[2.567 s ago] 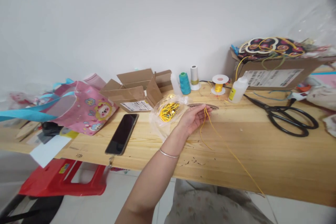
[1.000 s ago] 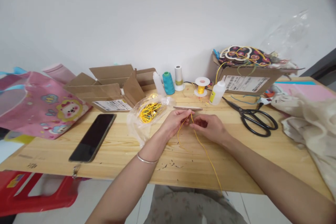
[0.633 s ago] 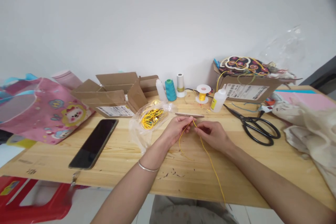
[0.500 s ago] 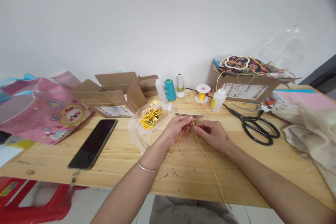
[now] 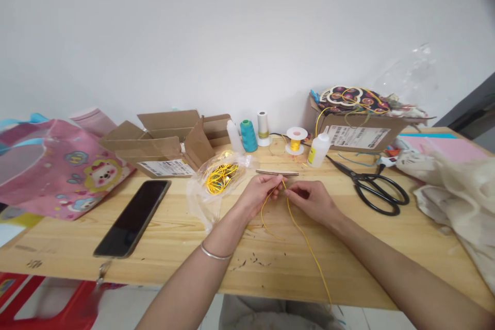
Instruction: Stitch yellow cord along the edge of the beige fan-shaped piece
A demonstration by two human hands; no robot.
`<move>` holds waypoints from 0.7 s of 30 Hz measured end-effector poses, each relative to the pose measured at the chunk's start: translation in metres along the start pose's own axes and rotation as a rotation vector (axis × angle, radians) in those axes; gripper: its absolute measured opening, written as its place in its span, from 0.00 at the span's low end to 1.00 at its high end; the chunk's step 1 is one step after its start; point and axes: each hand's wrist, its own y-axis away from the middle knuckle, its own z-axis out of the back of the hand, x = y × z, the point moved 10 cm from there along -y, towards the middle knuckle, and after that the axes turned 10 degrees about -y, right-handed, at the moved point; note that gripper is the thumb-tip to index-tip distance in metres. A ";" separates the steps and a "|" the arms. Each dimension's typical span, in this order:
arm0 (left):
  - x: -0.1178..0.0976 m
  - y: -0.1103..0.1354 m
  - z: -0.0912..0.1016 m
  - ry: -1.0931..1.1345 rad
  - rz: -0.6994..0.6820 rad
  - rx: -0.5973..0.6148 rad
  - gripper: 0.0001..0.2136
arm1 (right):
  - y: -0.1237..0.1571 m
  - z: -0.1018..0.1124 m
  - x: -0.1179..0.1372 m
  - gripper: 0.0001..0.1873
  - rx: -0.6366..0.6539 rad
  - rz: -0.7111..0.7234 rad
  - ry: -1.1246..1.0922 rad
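Observation:
My left hand (image 5: 258, 194) and my right hand (image 5: 314, 200) meet over the middle of the wooden table (image 5: 379, 247), both pinching a thin yellow cord (image 5: 305, 240). The cord loops below the left fingers and trails toward the table's near edge. Just beyond my fingers lies a thin flat wooden piece (image 5: 277, 172). A clear plastic bag with coiled yellow cord (image 5: 217, 177) sits to the left of my left hand.
Black scissors (image 5: 371, 188), a white glue bottle (image 5: 319, 148), a yellow cord spool (image 5: 295, 141), teal (image 5: 248, 135) and white thread cones stand behind. A phone (image 5: 132, 217), open cardboard boxes (image 5: 166, 139), a pink bag (image 5: 58, 167) lie left; cloth (image 5: 456, 185) and a filled box (image 5: 359, 118) right.
My right hand came into view and joined the left on the yellow cord. Since half a second ago both hands have stayed almost still; the view shifted slightly.

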 end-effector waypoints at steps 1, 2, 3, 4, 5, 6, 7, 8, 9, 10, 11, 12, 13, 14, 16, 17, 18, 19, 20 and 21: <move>0.000 0.000 0.000 -0.001 0.006 -0.001 0.13 | 0.000 0.000 0.000 0.14 0.001 0.004 -0.004; 0.001 0.001 0.000 -0.001 0.013 -0.001 0.12 | 0.000 0.000 0.000 0.14 0.001 0.008 -0.008; 0.001 0.001 0.001 -0.002 0.017 -0.003 0.12 | 0.000 -0.001 0.000 0.14 0.001 0.012 -0.009; 0.001 0.001 0.001 -0.001 0.019 -0.004 0.12 | 0.000 -0.001 0.001 0.14 0.001 0.014 -0.008; 0.001 0.001 0.001 0.000 0.018 -0.006 0.12 | 0.000 -0.001 0.001 0.14 0.002 0.015 -0.007; 0.001 0.001 0.002 -0.001 0.016 -0.006 0.12 | 0.000 -0.001 0.001 0.14 0.002 0.015 -0.006; 0.001 0.000 0.002 -0.002 0.013 -0.006 0.12 | 0.000 -0.001 0.002 0.14 0.002 0.014 -0.005; 0.001 0.000 0.002 -0.004 0.012 -0.003 0.12 | 0.000 -0.001 0.002 0.14 0.002 0.011 -0.003; 0.001 0.000 0.001 -0.008 0.014 0.001 0.12 | 0.000 -0.001 0.002 0.14 0.001 0.006 -0.001; 0.002 0.000 0.000 -0.012 0.018 0.006 0.12 | 0.000 0.000 0.002 0.14 -0.001 0.002 0.002; 0.003 0.000 0.000 -0.019 0.023 0.013 0.12 | 0.000 0.000 0.002 0.14 -0.002 -0.002 0.007; 0.004 0.000 -0.001 -0.028 0.029 0.021 0.12 | 0.001 0.000 0.001 0.14 -0.002 -0.005 0.013; 0.004 0.001 -0.001 -0.040 0.035 0.027 0.12 | 0.001 0.001 0.001 0.14 -0.001 -0.006 0.019; 0.005 0.001 -0.001 -0.052 0.045 0.030 0.12 | 0.001 0.001 0.001 0.14 0.001 -0.007 0.025; 0.005 0.002 0.001 -0.080 0.065 0.037 0.12 | 0.002 0.000 0.000 0.15 0.008 -0.008 0.044; 0.004 0.003 0.002 -0.101 0.076 0.049 0.12 | 0.002 0.000 -0.001 0.15 0.015 -0.009 0.058; 0.004 0.003 0.002 -0.131 0.086 0.067 0.12 | 0.002 0.000 -0.002 0.14 0.024 -0.008 0.075; 0.003 0.004 0.002 -0.176 0.095 0.091 0.13 | 0.003 -0.001 -0.002 0.14 0.035 -0.005 0.096; 0.003 0.005 0.001 -0.233 0.102 0.117 0.13 | 0.003 -0.001 -0.002 0.14 0.049 0.002 0.120; 0.003 0.006 0.000 -0.298 0.106 0.144 0.14 | 0.004 -0.002 -0.002 0.13 0.065 0.009 0.147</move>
